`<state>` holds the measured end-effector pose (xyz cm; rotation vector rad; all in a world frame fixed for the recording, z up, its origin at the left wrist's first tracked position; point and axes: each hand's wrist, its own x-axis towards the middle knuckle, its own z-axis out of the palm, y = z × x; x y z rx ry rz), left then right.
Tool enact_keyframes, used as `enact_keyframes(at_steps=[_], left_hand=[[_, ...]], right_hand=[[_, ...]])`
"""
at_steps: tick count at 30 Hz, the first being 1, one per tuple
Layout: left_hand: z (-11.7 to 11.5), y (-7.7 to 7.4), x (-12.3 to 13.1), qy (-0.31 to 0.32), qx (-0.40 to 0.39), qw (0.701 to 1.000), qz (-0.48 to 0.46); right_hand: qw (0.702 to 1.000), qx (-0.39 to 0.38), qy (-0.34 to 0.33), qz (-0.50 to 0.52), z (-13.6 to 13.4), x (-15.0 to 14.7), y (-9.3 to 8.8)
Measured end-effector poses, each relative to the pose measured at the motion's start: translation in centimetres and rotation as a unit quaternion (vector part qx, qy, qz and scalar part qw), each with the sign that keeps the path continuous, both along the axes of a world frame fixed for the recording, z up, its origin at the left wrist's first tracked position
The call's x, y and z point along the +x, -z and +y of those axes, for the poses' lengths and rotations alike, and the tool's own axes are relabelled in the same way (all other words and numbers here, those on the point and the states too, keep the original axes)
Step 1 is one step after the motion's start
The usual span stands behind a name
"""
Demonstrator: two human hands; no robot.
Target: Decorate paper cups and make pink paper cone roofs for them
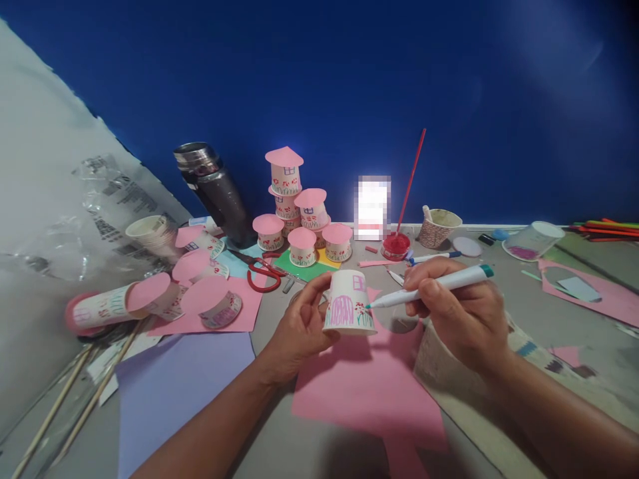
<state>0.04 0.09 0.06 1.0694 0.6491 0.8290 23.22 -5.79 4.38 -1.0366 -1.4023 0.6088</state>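
My left hand (299, 326) grips an upside-down white paper cup (348, 303) just above the table. The cup carries a purple door, a small purple window and red flowers on green stems. My right hand (462, 313) pinches a white marker with a green cap end (434, 286), and its tip touches the cup's right side beside the flowers. Beneath both hands lies a sheet of pink paper (369, 392).
A stack of decorated cup houses with pink roofs (299, 213) stands at the back, beside a dark steel flask (214, 189). Red scissors (264, 273), a red paint pot with a brush (397, 245), more cups (150, 299), lilac paper (180, 386) and wooden sticks (74, 399) lie around.
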Motion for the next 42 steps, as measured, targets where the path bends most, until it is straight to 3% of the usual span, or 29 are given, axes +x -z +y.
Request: enact_keyframes(at_steps=[9, 42], left_hand=[[0.04, 0.09, 0.01, -0.004, -0.003, 1.000, 0.003], [0.21, -0.02, 0.12, -0.006, 0.019, 1.000, 0.004]], right_hand=[[0.998, 0.018, 0.003, -0.057, -0.13, -0.15, -0.21], [0.997, 0.013, 0.021, -0.076, -0.04, -0.40, -0.75]])
